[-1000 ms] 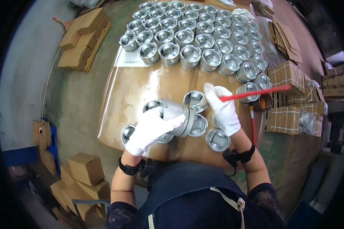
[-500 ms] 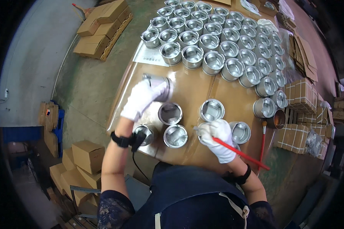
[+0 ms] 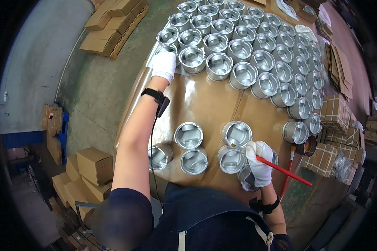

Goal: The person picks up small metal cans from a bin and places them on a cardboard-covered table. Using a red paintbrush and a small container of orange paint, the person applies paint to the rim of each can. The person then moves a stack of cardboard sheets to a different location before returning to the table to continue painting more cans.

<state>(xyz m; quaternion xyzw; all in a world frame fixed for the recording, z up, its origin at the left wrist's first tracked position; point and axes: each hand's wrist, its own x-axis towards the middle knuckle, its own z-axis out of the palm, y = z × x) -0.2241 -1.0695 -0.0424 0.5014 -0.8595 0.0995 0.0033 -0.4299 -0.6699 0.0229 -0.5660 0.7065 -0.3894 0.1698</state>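
My gloved left hand [image 3: 163, 66] reaches to the near-left corner of a block of silver metal pistons [image 3: 219, 65]. Its fingers are closed on a piston [image 3: 166, 49] there, mostly hidden by the glove. My gloved right hand [image 3: 259, 161] grips a thin brush with a red handle [image 3: 287, 171], whose tip points left over the loose pistons. Under that tip stand a piston [image 3: 237, 133] and another piston [image 3: 231, 160] close to me. To their left are two more upright pistons [image 3: 188, 135], and a tilted piston [image 3: 160, 156] lies at the table's near-left edge.
A second red-handled brush [image 3: 291, 155] leans by a copper-coloured cup [image 3: 309, 146] at the table's right edge. Brown sheeting [image 3: 209, 104] covers the table. Strapped cartons [image 3: 335, 113] stand to the right; cardboard boxes [image 3: 94, 165] are stacked on the left floor.
My left hand has carried a piston forward from above the near group to the block's left corner. My right hand has shifted slightly right and down with the brush.
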